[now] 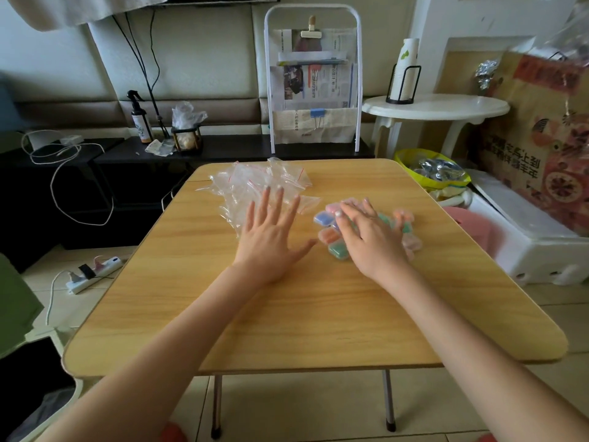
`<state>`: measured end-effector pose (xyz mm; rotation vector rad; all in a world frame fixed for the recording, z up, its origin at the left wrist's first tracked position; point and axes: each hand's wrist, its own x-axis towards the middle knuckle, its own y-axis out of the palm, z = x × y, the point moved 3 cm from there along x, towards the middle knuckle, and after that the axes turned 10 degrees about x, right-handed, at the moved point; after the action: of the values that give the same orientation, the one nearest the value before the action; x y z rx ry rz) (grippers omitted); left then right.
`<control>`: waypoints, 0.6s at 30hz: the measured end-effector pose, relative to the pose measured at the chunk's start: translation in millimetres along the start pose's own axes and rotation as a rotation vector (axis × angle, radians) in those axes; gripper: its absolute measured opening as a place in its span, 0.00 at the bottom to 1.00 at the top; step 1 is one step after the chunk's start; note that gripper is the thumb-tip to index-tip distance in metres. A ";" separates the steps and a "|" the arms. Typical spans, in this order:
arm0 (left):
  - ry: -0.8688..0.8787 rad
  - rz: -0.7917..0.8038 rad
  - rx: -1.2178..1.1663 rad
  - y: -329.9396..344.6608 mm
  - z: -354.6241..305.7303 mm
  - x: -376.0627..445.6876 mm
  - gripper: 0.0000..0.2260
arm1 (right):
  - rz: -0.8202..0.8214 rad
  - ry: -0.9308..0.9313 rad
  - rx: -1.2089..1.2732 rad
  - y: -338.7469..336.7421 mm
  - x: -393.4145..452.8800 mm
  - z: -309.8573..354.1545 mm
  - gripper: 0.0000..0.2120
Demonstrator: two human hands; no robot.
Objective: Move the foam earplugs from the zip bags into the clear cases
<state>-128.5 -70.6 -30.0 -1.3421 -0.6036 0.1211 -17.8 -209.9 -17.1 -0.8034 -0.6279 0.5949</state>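
A heap of clear zip bags (255,183) with red seal strips lies at the far middle of the wooden table (287,314). To its right sits a cluster of several small clear cases (334,247) holding blue, pink, orange and green foam earplugs. My left hand (271,240) lies flat with fingers spread, its fingertips over the near edge of the bags. Over the cases rests my right hand (369,237), palm down with straight fingers, hiding the middle of the cluster.
A white magazine rack (314,81) stands behind the table's far edge. At the right are a white round side table (436,106), a yellow bin (427,169), a pink stool (471,224) and a white foam box (535,253). A power strip (95,272) lies on the floor at left.
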 end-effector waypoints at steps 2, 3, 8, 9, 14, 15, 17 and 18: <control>-0.070 0.059 0.088 1.7 22.6 1.7 0.46 | 0.047 -0.043 0.033 9.9 14.0 15.3 0.25; -0.102 0.083 0.085 1.1 32.3 3.3 0.49 | 0.067 -0.069 0.050 15.0 23.0 22.9 0.26; -0.153 0.276 -0.009 10.2 64.0 22.4 0.52 | 0.129 -0.116 0.226 34.7 90.3 56.9 0.28; -0.152 0.307 -0.015 14.3 67.2 25.7 0.51 | 0.144 -0.109 0.212 39.6 108.4 61.4 0.28; -0.126 0.343 -0.117 34.7 72.2 30.0 0.43 | 0.206 -0.108 -0.156 70.4 183.2 68.0 0.33; -0.123 0.308 -0.125 34.3 72.5 28.9 0.42 | 0.220 -0.090 -0.177 78.2 193.5 67.2 0.33; -0.128 0.200 -0.139 32.3 72.1 27.0 0.40 | 0.290 -0.016 -0.153 94.6 202.8 64.6 0.34; -0.142 0.135 -0.157 31.7 74.0 28.1 0.38 | 0.348 0.020 -0.135 102.8 204.3 65.0 0.34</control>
<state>-131.9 13.7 -42.7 -1.5360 -0.6519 0.2858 47.9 18.4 -6.8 -1.0550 -0.5166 0.8662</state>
